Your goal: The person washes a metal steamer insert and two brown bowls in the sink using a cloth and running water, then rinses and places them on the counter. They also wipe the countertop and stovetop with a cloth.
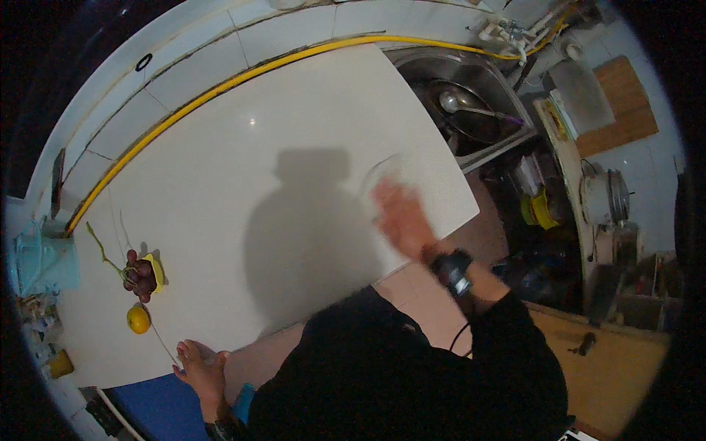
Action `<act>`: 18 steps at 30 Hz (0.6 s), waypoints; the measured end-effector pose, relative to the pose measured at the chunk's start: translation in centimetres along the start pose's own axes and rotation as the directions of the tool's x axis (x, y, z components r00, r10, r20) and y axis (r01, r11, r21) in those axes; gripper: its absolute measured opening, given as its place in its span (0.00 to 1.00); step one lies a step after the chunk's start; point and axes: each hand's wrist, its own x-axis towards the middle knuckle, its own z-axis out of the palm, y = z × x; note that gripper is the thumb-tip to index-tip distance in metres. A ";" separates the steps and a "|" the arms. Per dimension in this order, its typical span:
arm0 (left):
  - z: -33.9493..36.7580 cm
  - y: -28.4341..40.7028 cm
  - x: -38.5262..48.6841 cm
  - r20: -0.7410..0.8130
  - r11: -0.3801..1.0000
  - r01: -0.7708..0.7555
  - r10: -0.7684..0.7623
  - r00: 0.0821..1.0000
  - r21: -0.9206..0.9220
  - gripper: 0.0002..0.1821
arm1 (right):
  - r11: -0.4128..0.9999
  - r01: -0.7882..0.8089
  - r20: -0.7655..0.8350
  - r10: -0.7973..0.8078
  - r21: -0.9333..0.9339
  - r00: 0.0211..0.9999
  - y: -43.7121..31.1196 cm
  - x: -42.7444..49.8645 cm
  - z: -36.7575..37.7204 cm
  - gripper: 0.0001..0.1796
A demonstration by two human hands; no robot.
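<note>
My right hand (400,212), blurred, is over the right part of the white countertop (220,193). A pale or see-through round shape shows at its fingertips; whether the hand holds it I cannot tell. My left hand (199,370) rests at the counter's front edge with its fingers spread, holding nothing. Beyond it lie a round yellow-orange fruit (138,320) and a bunch of dark red grapes (141,275) with a green stem. A small yellow object (156,273) touches the grapes on their right side.
A steel sink (469,66) at the back right holds a dark pan and a metal ladle (449,102). A yellow hose (231,82) runs along the tiled back edge. At the far left stands a light blue plastic container (49,264). Shelves with pots are on the right.
</note>
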 end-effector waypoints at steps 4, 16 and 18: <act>-0.9 0.8 0.2 0.052 0.998 0.024 -0.027 0.998 0.055 0.53 | 0.949 -0.087 0.247 0.009 0.304 0.969 -4.9 0.6 -1.2 0.29; -0.1 0.0 0.0 0.007 0.998 -0.024 0.024 1.000 0.060 0.54 | 0.994 -0.102 0.317 0.108 -0.035 0.942 -0.7 1.1 -4.0 0.27; -0.1 0.0 -0.1 0.010 0.999 -0.018 0.018 1.000 0.044 0.53 | 0.960 -0.263 0.174 0.276 -0.092 0.945 -0.1 1.0 -4.3 0.26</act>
